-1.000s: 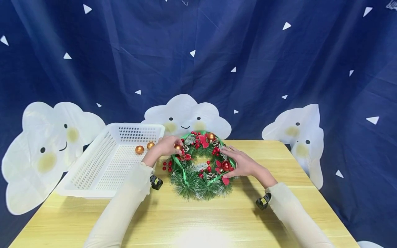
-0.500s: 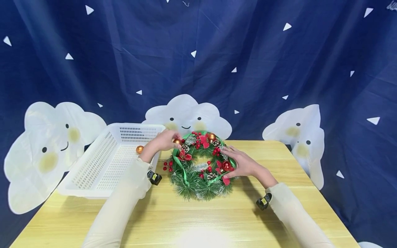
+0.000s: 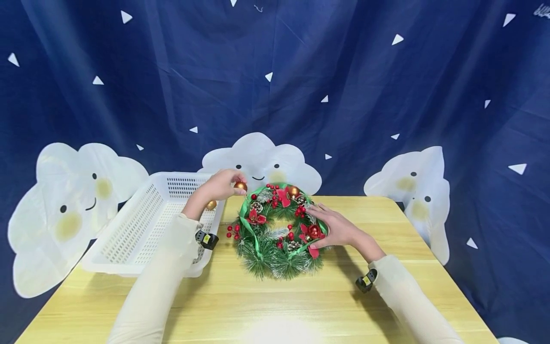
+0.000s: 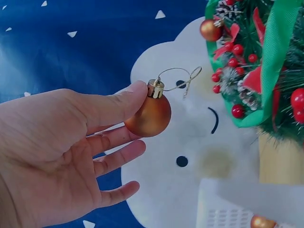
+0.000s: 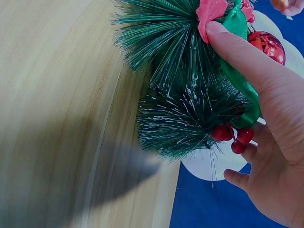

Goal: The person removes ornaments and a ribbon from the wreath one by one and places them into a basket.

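Observation:
My left hand (image 3: 220, 185) pinches a matte gold Christmas bauble (image 4: 151, 118) between thumb and fingers. A thin gold string loop (image 4: 192, 80) sticks out from its cap. This hand is raised by the basket's right rim, to the left of a green Christmas wreath (image 3: 262, 263) lying on the table. My right hand (image 3: 337, 227) grips the wreath's right side. Its thumb presses a red petal (image 5: 209, 16), and red berries (image 5: 221, 133) lie near its fingers. The wreath carries green ribbon (image 3: 243, 210), pine cones, a gold bauble (image 3: 293, 191) and a shiny red bauble (image 3: 314, 231).
A white perforated basket (image 3: 118, 227) stands on the wooden table (image 3: 240, 306) at the left, with a gold bauble (image 3: 211, 205) inside it; my left forearm covers part of it. A blue curtain (image 3: 275, 57) with clouds hangs behind the table.
My left hand has lifted the gold bauble up and left, away from the wreath's upper left side toward the basket. The right hand has stayed on the wreath.

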### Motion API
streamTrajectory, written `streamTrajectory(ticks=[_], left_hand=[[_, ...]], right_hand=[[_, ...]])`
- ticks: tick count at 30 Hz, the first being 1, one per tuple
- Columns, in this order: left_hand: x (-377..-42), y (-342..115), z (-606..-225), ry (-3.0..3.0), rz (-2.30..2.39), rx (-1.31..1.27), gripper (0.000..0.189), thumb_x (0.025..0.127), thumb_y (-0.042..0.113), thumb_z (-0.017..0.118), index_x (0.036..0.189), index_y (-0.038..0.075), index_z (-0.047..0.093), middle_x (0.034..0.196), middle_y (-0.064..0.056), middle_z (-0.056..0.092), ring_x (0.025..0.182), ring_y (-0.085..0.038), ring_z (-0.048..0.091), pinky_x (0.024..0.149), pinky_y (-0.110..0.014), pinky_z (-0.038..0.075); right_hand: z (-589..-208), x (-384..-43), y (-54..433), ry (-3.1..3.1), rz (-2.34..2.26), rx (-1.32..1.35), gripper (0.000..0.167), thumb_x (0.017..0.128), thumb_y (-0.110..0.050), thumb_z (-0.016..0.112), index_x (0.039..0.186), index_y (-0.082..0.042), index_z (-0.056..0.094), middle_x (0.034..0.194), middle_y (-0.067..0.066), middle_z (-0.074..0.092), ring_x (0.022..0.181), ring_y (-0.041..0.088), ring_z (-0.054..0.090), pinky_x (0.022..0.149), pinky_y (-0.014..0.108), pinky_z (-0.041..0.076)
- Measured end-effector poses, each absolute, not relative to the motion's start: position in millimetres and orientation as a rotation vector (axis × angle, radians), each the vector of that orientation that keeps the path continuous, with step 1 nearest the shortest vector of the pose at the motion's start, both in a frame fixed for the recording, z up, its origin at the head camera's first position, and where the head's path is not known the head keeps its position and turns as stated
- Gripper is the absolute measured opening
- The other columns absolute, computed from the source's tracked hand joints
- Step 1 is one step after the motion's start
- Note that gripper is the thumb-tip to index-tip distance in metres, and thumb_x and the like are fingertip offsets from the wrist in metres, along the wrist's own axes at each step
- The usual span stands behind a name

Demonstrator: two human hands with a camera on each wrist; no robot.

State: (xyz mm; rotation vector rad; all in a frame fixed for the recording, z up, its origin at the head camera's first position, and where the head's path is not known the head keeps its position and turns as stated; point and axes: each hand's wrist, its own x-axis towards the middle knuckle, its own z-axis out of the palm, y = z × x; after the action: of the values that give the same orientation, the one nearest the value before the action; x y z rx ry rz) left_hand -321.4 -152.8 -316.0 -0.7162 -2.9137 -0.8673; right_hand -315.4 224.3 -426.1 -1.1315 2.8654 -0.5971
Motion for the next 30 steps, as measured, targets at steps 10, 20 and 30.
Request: streamTrajectory(ticks=[10, 20, 30], left_hand=[[-320, -178, -303, -2.830, -0.910, -0.684, 0.029, 0.092, 0.009, 0.073, 0.116, -0.005, 0.064, 0.115, -0.023, 0.066, 0.112, -0.040, 0.059, 0.103, -0.055, 0.044], [-321, -212, -304, -2.792, -0.883, -0.532, 0.027, 0.094, 0.013, 0.073, 0.114, -0.003, 0.066, 0.118, -0.025, 0.065, 0.119, -0.043, 0.056, 0.106, -0.057, 0.040], [-326, -245, -325, -2.699, -0.932, -0.353, 0.033, 0.095, 0.009, 0.070, 0.121, -0.009, 0.062, 0.120, -0.031, 0.062, 0.114, -0.044, 0.054, 0.103, -0.056, 0.041]], right_hand=[[-426, -315, 226, 2.869, -0.588, -1.131, 0.111, 0.068, -0.052, 0.091, 0.156, -0.008, 0.040, 0.164, 0.021, 0.032, 0.152, 0.048, 0.022, 0.116, 0.069, 0.026], [-426, -314, 226, 2.866, -0.585, -1.123, 0.109, 0.069, -0.052, 0.090, 0.156, -0.008, 0.040, 0.164, 0.021, 0.032, 0.152, 0.048, 0.022, 0.116, 0.070, 0.026], [-426, -315, 226, 2.870, -0.582, -1.134, 0.110, 0.069, -0.051, 0.090, 0.156, -0.007, 0.039, 0.163, 0.022, 0.032, 0.152, 0.048, 0.022, 0.116, 0.070, 0.025]])
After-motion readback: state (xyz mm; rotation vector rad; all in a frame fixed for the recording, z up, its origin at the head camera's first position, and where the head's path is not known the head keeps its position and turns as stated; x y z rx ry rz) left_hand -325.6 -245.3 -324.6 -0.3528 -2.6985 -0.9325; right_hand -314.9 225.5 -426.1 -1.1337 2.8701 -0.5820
